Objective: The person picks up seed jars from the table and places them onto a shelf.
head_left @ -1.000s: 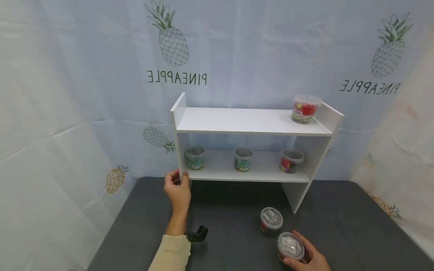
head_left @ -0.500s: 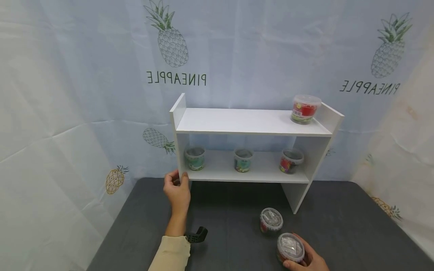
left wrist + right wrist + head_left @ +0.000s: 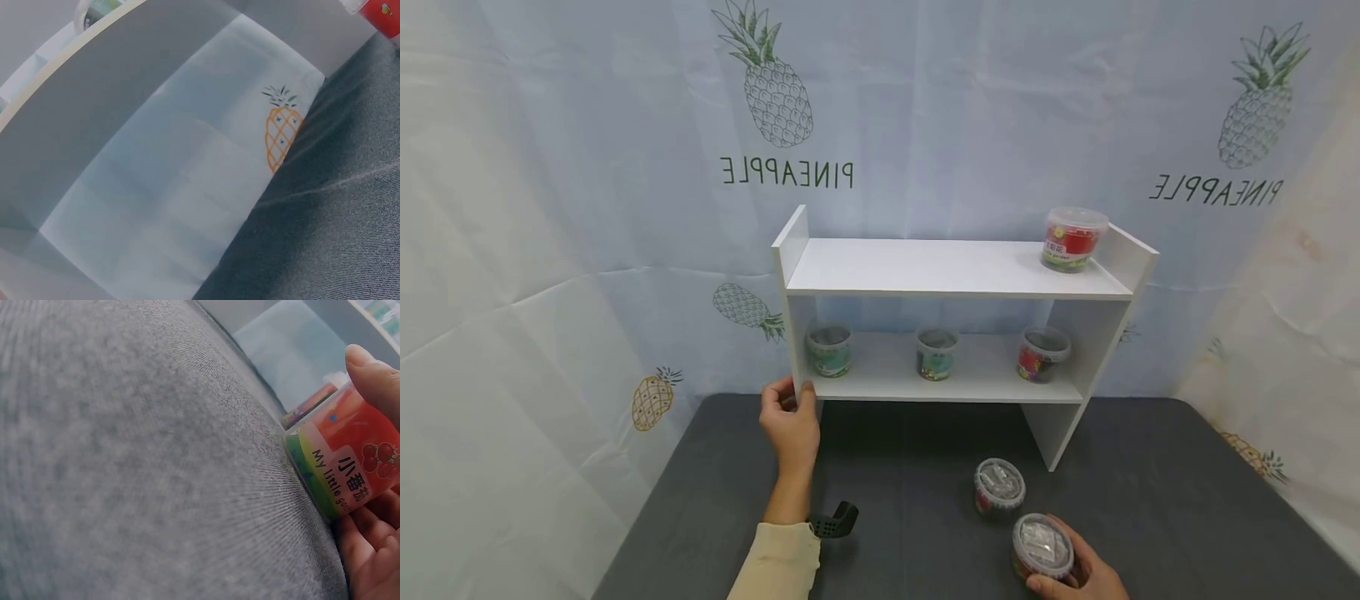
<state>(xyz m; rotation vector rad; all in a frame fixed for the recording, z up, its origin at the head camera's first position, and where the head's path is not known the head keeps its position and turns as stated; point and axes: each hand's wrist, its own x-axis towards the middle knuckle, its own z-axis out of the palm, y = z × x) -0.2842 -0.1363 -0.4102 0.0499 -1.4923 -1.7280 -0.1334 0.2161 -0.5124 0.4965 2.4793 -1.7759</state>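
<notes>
My left hand [image 3: 792, 425] grips the left side panel of the white two-tier shelf [image 3: 925, 392], thumb at the front edge near the lower board. At the bottom right of the head view, my right hand [image 3: 1086, 571] holds a clear plastic tub [image 3: 1043, 546] with a clear lid, fingers and thumb around its sides. In the right wrist view that tub [image 3: 350, 456] shows a red and green label with tomatoes and "My little" on it, its base at the dark cloth. A second lidded tub [image 3: 1000, 486] stands on the table just beyond it. The left hand is out of its own wrist view.
Along the lower board stand a green-labelled tub [image 3: 830, 350] at left, another green one [image 3: 937, 354] mid-board and a red-labelled one [image 3: 1043, 354] at right. A red-labelled tub [image 3: 1073, 240] sits top right. A pineapple-print curtain [image 3: 925, 100] hangs behind the dark table [image 3: 887, 533].
The head view has shifted very slightly. Both hands keep their places, the left on the shelf panel and the right around the tub.
</notes>
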